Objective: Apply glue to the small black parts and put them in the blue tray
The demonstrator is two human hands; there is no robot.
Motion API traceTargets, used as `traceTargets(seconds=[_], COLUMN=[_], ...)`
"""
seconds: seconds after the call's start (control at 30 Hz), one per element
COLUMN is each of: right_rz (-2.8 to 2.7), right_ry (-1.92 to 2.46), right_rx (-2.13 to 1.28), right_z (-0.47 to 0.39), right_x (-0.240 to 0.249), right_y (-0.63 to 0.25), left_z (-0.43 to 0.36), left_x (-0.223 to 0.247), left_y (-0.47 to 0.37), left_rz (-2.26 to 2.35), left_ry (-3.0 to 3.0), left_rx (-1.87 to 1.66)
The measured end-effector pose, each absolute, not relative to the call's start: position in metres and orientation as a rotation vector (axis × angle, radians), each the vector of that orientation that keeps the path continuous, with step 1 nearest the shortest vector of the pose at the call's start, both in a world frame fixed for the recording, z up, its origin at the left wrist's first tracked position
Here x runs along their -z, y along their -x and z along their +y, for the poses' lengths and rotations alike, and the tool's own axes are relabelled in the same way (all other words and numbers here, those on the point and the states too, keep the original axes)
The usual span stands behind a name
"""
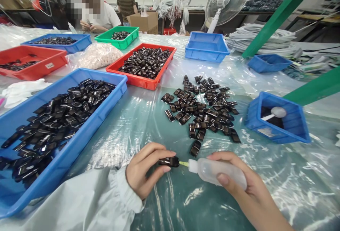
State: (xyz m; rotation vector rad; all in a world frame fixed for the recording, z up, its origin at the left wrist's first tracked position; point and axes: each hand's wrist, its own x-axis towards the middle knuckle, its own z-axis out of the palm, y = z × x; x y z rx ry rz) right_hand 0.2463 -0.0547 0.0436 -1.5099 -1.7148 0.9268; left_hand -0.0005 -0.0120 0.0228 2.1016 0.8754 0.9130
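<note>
Between the thumb and fingers of my left hand [146, 167] is a small glossy black plastic part [170, 161], held level above the table. My right hand [239, 174] is wrapped around a translucent squeeze bottle [219, 172] lying on its side in the grip. The bottle's white cap and thin yellowish nozzle [183, 163] point left, and the tip meets the right end of the black part. Just beyond the bottle lies one loose black part [195, 148], with a spread pile of similar black parts [196, 107] behind it.
A long blue tray [106, 112] of black parts stands at my left. Farther back are a red tray [156, 83] and a green tray [117, 43], both with parts. A blue bin [278, 132] holding a white spoon is at right, beside green posts [281, 15]. Another person [106, 17] sits across.
</note>
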Motion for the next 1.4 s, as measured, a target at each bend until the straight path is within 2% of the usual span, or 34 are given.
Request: traceTargets(seconds=[1.0,1.4], right_rz=[-1.643,-1.547], right_ry=[1.549,1.591], right_rx=[-1.065,-1.027], right_z=[-0.056,-0.049], right_x=[-0.048,-0.053], right_y=[-0.248,-0.257], left_z=[-0.012,-0.013], left_x=[-0.024,-0.021], left_y=[0.000,0.000], left_rz=[0.813,1.002], left_ry=[-2.141,-2.061], left_rx=[-0.928,-0.941])
